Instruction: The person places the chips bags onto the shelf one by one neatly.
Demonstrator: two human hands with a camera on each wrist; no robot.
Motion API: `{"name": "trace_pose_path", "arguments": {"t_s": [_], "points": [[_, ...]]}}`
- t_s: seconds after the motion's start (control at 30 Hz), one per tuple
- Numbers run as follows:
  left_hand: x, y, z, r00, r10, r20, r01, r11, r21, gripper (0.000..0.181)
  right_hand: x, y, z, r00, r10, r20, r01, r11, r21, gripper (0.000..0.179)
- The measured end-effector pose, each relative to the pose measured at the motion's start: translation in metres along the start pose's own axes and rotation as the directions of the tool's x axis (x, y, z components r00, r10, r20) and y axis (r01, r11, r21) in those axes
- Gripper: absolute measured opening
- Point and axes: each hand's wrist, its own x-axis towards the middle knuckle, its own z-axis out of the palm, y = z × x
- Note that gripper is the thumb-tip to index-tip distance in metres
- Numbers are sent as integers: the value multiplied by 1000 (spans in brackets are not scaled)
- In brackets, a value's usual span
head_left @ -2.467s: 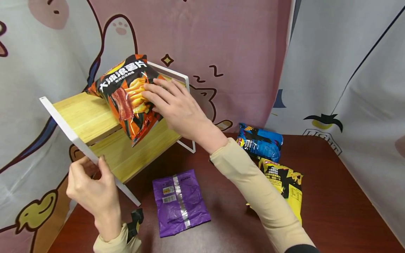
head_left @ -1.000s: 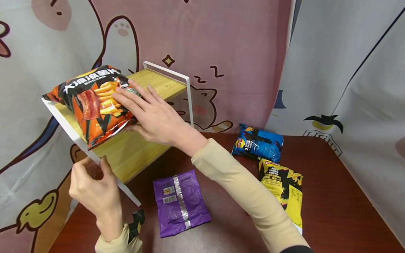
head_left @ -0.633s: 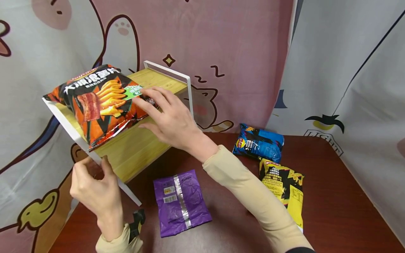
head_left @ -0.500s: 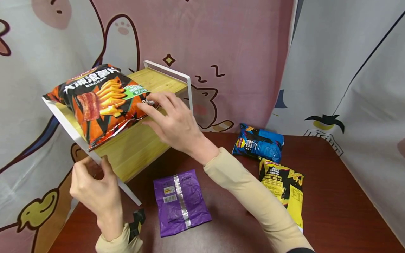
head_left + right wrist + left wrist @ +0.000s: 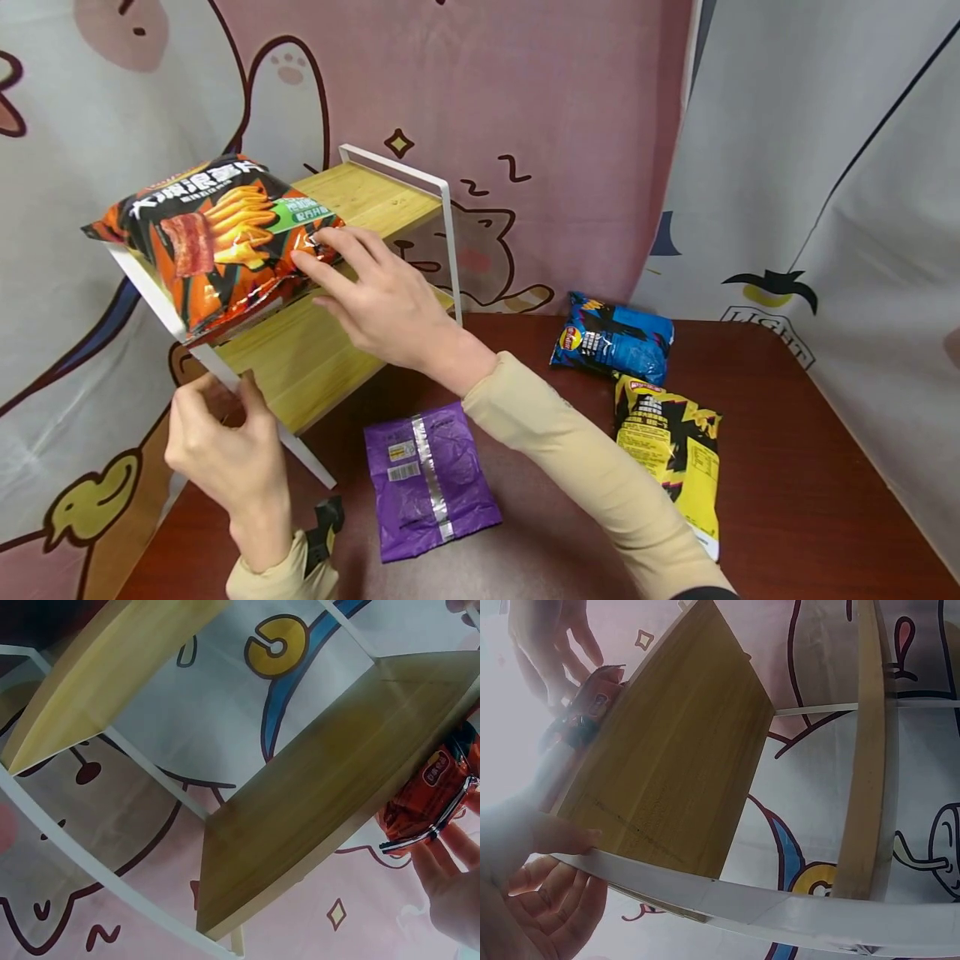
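Note:
An orange and black bag of potato chips (image 5: 225,242) lies on the top board of a two-tier wooden shelf (image 5: 375,196) with a white metal frame. Its left end pokes out over the frame's left side. My right hand (image 5: 390,304) touches the bag's right end, fingers slightly bent and thumb low by the board's front edge; the right wrist view shows these fingers against the bag's crimped end (image 5: 439,817). Lower down, my left hand (image 5: 225,450) pinches the shelf's white left upright between thumb and fingers, also visible in the left wrist view.
A purple bag (image 5: 431,483) lies back side up on the dark red table (image 5: 795,467), before the shelf. To the right are a blue chips bag (image 5: 615,337) and a yellow one (image 5: 667,450). Printed cloth (image 5: 570,125) hangs behind.
The orange chips bag has moved left along the top board to its left end. My right hand shifted to the bag's right end, then moved left with it. My left hand keeps its grip.

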Motion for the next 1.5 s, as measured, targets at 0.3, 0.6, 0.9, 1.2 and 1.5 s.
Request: {"name": "trace_pose_path", "arguments": {"t_s": [0.3, 0.6, 0.9, 1.2, 1.5], "points": [[0, -1, -1, 1000, -18, 3, 18, 1000, 9, 26, 11, -5, 8, 990, 26, 138, -19, 998, -53, 49], [-1, -1, 0, 1000, -13, 6, 13, 1000, 1, 26, 13, -5, 11, 978, 64, 200, -52, 997, -64, 55], [-1, -2, 0, 1000, -15, 8, 16, 1000, -15, 25, 0, 4, 8, 996, -2, 86, 3, 1000, -13, 49], [-1, -1, -1, 1000, -7, 10, 7, 1000, -13, 26, -29, 19, 4, 1000, 26, 3, -26, 1000, 0, 38], [-2, -2, -1, 1000, -14, 11, 14, 1000, -9, 27, -76, 45, 6, 995, 101, -14, -101, 995, -5, 36]]}}
